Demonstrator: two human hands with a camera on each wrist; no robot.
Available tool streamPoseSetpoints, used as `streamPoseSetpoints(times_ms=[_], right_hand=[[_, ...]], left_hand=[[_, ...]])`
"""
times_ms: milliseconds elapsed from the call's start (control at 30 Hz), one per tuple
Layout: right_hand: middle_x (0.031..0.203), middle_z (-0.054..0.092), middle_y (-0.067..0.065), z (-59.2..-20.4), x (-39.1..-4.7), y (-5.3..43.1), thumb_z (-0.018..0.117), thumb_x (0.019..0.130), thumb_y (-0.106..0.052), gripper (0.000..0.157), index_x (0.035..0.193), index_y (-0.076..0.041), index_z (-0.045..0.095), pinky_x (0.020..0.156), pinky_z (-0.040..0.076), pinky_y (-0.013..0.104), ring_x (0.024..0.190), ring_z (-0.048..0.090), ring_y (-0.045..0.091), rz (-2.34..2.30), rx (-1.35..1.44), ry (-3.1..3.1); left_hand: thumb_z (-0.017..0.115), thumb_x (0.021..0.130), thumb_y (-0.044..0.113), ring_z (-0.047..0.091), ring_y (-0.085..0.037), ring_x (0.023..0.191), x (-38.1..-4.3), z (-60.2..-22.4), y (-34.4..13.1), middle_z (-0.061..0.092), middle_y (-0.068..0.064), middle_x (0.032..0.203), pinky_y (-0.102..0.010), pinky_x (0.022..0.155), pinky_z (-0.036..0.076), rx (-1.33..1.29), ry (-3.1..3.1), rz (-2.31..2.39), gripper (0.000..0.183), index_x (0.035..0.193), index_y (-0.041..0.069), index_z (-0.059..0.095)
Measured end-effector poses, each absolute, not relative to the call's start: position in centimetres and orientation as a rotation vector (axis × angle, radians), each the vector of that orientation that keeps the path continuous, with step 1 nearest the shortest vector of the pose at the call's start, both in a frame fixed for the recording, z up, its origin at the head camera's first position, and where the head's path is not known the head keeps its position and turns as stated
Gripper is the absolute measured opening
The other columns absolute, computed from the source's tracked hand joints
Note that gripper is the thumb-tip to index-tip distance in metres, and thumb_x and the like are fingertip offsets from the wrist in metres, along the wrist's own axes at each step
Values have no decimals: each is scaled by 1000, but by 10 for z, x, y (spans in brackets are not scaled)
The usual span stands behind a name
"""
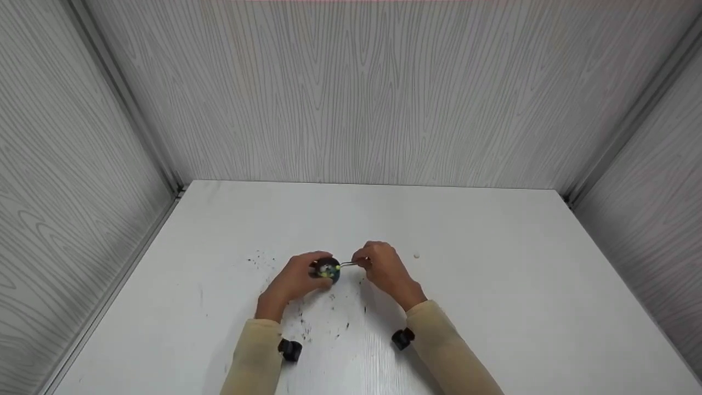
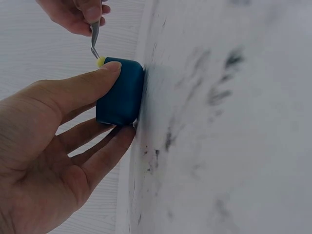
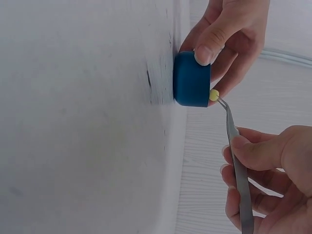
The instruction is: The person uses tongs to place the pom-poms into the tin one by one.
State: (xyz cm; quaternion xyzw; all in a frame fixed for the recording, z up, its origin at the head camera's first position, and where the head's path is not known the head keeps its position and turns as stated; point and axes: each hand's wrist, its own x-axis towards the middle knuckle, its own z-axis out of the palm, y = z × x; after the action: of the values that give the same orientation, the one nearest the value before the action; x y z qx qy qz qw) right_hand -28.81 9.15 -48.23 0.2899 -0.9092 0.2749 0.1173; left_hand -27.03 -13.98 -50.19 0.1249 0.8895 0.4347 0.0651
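A small blue cup [image 3: 191, 80] stands on the white table, and my left hand [image 1: 293, 280] grips it round the side with thumb and fingers. In the head view, several small coloured balls [image 1: 328, 270] show inside it. My right hand [image 1: 384, 270] holds bent-tip metal tweezers [image 3: 240, 180] between thumb and fingers. At their tips is a yellow ball [image 3: 214, 95], right by the cup's rim; whether it touches the rim I cannot tell. The left wrist view shows the same yellow ball [image 2: 101, 61] just beyond my left thumb.
A small pale ball [image 1: 416, 255] lies on the table [image 1: 493, 285], right of my right hand. Dark smudges [image 1: 304, 329] mark the surface around the cup. Wood-grain panels [image 1: 351, 93] enclose the back and both sides.
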Motion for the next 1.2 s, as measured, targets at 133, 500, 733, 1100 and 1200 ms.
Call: streamPoseSetpoints(times_ms=[133, 500, 733, 1100, 1200], right_hand=[[87, 75, 8, -483, -288, 90, 71, 91, 7, 19, 94, -7, 83, 77, 62, 39, 85, 72, 23, 802, 840, -2670], [88, 76, 7, -485, -288, 86, 72, 92, 4, 16, 95, -7, 83, 77, 62, 36, 86, 72, 21, 774, 825, -2684], [88, 76, 8, -483, -288, 92, 71, 92, 4, 16, 95, -7, 83, 77, 62, 36, 87, 72, 22, 785, 806, -2693], [93, 76, 10, -474, -289, 108, 72, 90, 7, 17, 98, -5, 82, 82, 63, 39, 89, 72, 23, 836, 785, -2708], [93, 77, 10, -469, -289, 116, 73, 90, 6, 16, 98, -5, 82, 82, 63, 39, 89, 72, 23, 864, 763, -2699]], left_hand=[[80, 90, 14, 61, -37, 131, -271, -503, -139, 61, -12, 145, -55, 109, 51, 378, 2691, 1303, 57, 143, 13, 61], [80, 90, 13, 61, -38, 132, -272, -503, -141, 60, -13, 146, -54, 110, 51, 369, 2672, 1309, 58, 144, 14, 60], [80, 90, 12, 62, -38, 130, -271, -504, -140, 62, -13, 144, -54, 108, 52, 392, 2692, 1304, 56, 143, 12, 61], [79, 91, 11, 62, -38, 130, -271, -504, -139, 61, -13, 145, -54, 109, 51, 393, 2696, 1299, 56, 143, 12, 60], [79, 91, 11, 61, -38, 131, -271, -504, -139, 60, -14, 146, -54, 109, 51, 384, 2683, 1301, 56, 144, 13, 60]])
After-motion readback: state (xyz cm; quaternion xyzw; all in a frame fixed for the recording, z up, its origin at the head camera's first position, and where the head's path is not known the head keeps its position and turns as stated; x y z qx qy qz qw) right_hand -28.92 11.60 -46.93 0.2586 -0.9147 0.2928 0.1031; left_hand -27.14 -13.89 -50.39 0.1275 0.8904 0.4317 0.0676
